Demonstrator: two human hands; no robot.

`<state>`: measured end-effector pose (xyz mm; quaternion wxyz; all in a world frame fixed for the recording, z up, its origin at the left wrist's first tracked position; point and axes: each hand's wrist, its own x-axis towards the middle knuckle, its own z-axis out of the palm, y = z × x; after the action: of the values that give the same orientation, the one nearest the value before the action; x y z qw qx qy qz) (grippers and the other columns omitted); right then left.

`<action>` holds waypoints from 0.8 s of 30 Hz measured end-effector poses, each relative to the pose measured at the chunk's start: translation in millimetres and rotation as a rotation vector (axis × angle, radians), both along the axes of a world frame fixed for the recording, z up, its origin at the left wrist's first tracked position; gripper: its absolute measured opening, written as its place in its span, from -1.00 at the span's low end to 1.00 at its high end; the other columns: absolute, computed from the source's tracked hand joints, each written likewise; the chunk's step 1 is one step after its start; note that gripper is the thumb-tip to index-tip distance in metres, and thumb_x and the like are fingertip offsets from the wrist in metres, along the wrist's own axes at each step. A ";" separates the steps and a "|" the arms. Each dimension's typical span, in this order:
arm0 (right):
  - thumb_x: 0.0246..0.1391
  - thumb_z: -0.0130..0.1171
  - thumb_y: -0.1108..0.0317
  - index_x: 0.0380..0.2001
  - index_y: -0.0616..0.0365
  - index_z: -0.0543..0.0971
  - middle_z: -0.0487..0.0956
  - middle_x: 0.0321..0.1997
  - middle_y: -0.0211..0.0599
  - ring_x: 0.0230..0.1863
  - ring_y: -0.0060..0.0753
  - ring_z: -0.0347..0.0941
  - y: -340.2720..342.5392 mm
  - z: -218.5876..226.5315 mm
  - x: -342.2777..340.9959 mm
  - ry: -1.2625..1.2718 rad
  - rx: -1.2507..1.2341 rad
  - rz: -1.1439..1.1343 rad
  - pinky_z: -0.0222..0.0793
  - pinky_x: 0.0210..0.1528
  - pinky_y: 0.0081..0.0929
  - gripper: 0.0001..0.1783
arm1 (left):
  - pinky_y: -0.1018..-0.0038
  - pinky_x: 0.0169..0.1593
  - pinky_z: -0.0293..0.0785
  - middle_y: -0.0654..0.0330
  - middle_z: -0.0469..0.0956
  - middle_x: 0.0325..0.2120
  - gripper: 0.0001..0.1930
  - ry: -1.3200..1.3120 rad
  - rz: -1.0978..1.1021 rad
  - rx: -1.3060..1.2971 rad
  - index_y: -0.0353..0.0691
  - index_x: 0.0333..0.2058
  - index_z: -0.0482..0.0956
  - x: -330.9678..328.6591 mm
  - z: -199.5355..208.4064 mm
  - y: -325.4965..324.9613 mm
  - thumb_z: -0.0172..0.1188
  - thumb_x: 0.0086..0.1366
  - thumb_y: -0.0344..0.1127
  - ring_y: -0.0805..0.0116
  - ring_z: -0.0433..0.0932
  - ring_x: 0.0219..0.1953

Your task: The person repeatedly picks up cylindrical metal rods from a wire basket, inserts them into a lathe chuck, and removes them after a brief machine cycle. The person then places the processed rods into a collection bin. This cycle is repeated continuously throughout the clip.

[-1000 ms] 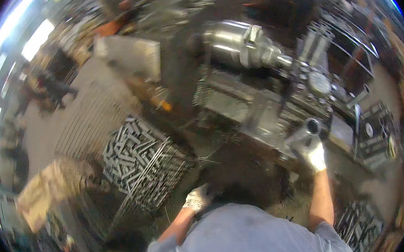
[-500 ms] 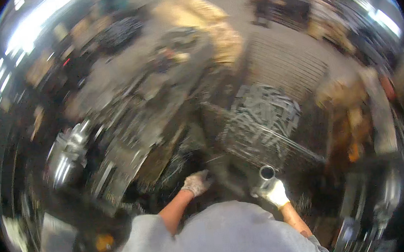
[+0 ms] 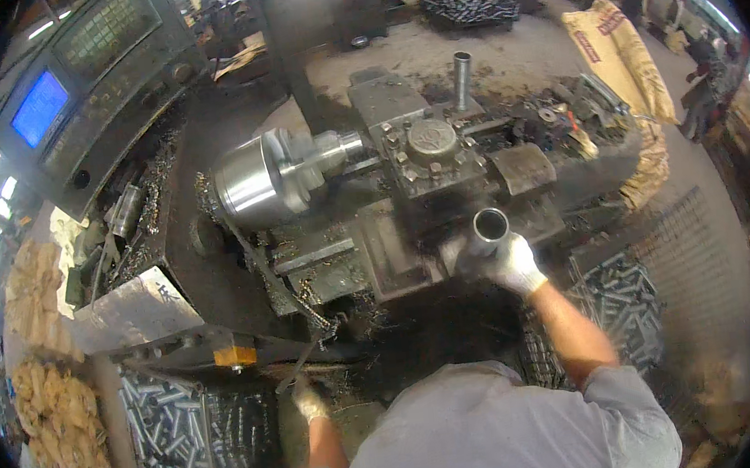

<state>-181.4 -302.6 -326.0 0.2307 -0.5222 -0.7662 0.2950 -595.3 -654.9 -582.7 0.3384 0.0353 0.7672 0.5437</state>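
Note:
My right hand [image 3: 518,266], in a white glove, is closed round a short metal tube [image 3: 490,225] whose open end faces up. It is over the front of a lathe, right of the tool post [image 3: 432,141]. My left hand [image 3: 311,403], also gloved, is low at the lathe's front edge with its fingers drawn together. A thin bent metal rod [image 3: 302,362] meets its fingertips; whether the hand grips it is unclear. The shiny chuck [image 3: 249,185] has a narrower stepped end pointing right. Behind the tool post, a second metal tube [image 3: 463,78] stands upright.
A control panel with a blue screen [image 3: 40,108] stands at the left. Wire crates of metal tubes [image 3: 163,430] are at the lower left and at the right [image 3: 625,308]. Curly metal chips [image 3: 314,309] hang below the chuck. A yellow sack [image 3: 623,71] lies beyond the machine.
My view has swung left, bringing the lathe in front of me. My right hand, still holding the tube, has come forward over the machine; my left hand is now lower and farther left.

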 end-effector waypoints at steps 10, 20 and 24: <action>-0.02 0.45 0.19 0.05 0.16 0.68 0.74 -0.05 -0.05 -0.04 -0.05 0.70 158.6 65.7 65.8 -0.115 -0.196 0.723 0.58 0.10 -0.20 -0.47 | 0.18 0.32 0.37 -0.23 0.49 0.24 -0.41 0.887 0.524 -0.361 -0.36 0.28 0.44 -56.3 97.4 22.6 -0.04 0.58 0.05 -0.14 0.51 0.22; 0.03 0.36 0.39 0.42 0.08 0.38 0.71 0.10 -0.19 0.08 -0.30 0.62 376.7 94.0 -129.0 0.196 -0.174 0.836 0.55 0.16 -0.31 -0.17 | 0.00 0.08 0.53 0.09 0.58 0.06 -0.50 -0.276 0.312 0.540 -0.11 0.13 0.56 1.6 35.8 49.7 0.02 0.45 0.12 0.09 0.58 0.06; -0.11 0.48 0.17 0.06 0.24 0.64 0.75 -0.06 -0.15 -0.12 -0.16 0.66 382.7 44.9 -248.6 -0.351 -0.021 1.077 0.60 -0.05 -0.20 -0.37 | 0.20 -0.08 0.61 0.12 0.70 -0.16 -0.56 -0.247 0.346 0.097 -0.31 0.03 0.59 103.4 -31.1 80.9 0.29 0.43 -0.04 0.25 0.65 -0.21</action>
<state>-430.0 80.1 -281.2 -0.0885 -0.1010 -0.9484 0.2874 -491.9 -573.9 -613.8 0.3296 -0.1476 0.6874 0.6301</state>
